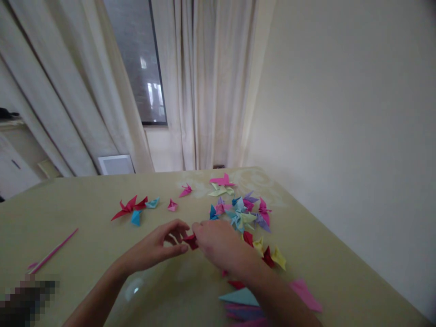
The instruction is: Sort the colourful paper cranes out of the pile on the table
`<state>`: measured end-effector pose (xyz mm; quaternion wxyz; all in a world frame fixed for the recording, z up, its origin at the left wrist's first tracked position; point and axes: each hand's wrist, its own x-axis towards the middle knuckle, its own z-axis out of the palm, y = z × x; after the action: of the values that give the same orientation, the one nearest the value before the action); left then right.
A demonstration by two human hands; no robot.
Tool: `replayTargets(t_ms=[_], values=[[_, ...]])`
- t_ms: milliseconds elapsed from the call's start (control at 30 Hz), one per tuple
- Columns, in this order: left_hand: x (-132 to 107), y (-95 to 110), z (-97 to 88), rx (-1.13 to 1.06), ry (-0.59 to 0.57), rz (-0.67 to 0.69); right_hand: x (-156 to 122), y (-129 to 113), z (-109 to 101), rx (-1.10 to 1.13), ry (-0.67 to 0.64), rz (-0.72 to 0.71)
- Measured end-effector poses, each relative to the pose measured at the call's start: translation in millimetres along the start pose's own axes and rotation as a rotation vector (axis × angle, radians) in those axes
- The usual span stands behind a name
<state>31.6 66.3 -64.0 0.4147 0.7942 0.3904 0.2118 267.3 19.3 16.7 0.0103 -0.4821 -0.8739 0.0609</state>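
Note:
A small dark red folded paper piece [191, 242] is pinched in the fingers of my right hand [218, 240], just above the table. Its left tip points toward my left hand [163, 243]. The thumb and curved fingers of that hand stand apart around this tip; whether they touch it is hard to see. Beyond my right hand lies a heap of origami pieces [243, 215] in blue, green, purple and pink. Red and yellow folded pieces [279, 258] lie beside my right wrist. My right forearm partly covers a stack of long folded papers [241, 297].
Left of centre on the table [91, 254] sit a red paper crane [128, 207] and blue folded pieces [136, 218]. Small pink pieces [172, 205] lie further in. A pink-and-white stick [56, 250] rests at the left. Curtains [218, 91] and a wall [340, 113] border the table.

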Motion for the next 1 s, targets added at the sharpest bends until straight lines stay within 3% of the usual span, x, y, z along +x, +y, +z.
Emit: replayTargets(t_ms=[133, 200, 300, 433, 500, 700, 867, 1000], values=[[11.8, -49.8, 19.6, 0.315, 0.508, 0.056, -27.0, 26.3, -35.1, 0.013, 0.106, 0.165], [19.3, -71.9, 30.2, 0.495, 0.638, 0.053, -42.3, 37.7, -49.4, 0.052, 0.147, 0.223], [32.8, -84.7, 35.0, 0.629, 0.645, -0.017, -62.8, 48.9, -63.9, 0.107, 0.199, 0.270], [55.9, -76.8, 21.2, 0.629, 0.624, -0.259, -81.9, 54.8, -73.2, 0.129, 0.282, 0.334], [66.1, -73.9, 12.7, 0.589, 0.616, -0.307, -87.1, 55.1, -75.1, 0.134, 0.311, 0.359], [72.8, -74.5, 4.7, 0.402, 0.595, -0.178, -87.1, 50.7, -74.5, 0.220, 0.310, 0.276], [77.4, -65.6, 16.1, 0.122, 0.594, -0.103, -77.1, 46.6, -69.6, 0.213, 0.290, 0.266], [88.2, -58.1, 26.1, -0.087, 0.524, -0.035, -70.0, 44.2, -65.0, 0.201, 0.247, 0.255]])
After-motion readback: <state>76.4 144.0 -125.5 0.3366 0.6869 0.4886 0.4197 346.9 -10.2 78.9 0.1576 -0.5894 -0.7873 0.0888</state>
